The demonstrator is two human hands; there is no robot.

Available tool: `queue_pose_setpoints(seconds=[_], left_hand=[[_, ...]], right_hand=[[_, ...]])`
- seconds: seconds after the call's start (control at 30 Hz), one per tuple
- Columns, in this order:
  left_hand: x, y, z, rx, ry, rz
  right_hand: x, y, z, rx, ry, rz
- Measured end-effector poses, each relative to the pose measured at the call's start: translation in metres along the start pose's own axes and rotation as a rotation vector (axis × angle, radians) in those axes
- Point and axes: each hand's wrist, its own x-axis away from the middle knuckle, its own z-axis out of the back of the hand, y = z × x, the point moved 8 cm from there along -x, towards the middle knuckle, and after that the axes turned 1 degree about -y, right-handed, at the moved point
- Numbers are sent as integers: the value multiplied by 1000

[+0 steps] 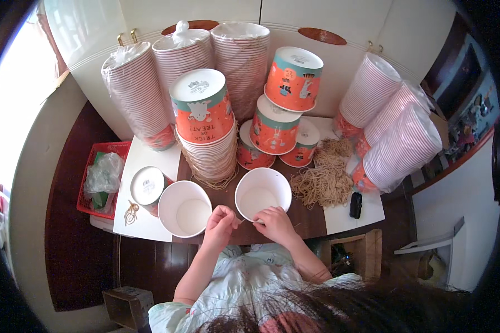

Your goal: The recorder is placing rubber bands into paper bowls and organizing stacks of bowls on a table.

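Observation:
Two open white paper buckets stand side by side at the table's front edge: the left bucket (184,191) and the right bucket (263,176). My left hand (220,224) is closed in a pinch between them, with a short end of thin cord (240,221) at its fingertips. Over the near rim of the right bucket lies my right hand (275,223), its fingers pinched together on the cord; how the cord runs there is too fine to tell. Beside the right bucket is a heap of tan cord (323,180).
Behind stand a tall stack of orange printed buckets (203,119), a pyramid of upturned buckets (274,129) and bagged bucket stacks (240,61). An upturned bucket (148,186), looped cord (130,213), a black object (355,205) and a red basket (89,177) lie around.

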Motion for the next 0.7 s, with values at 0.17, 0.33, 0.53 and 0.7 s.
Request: queue_pose_setpoints(seconds=[0.17,0.33,0.53,0.7], left_hand=[[-8,-11,-6,-250,66,86],[-15,-31,5,-630,-1,92],[-17,-29,-6,-827,-74,30],[-16,-26,-5,-1003,-72,13]], right_hand=[[-4,3,3,-139,-33,-68],[-5,19,-7,-674,-28,-312],[-12,11,-3,-770,-78,-213],[-21,4,14,-657,-107,-71]])
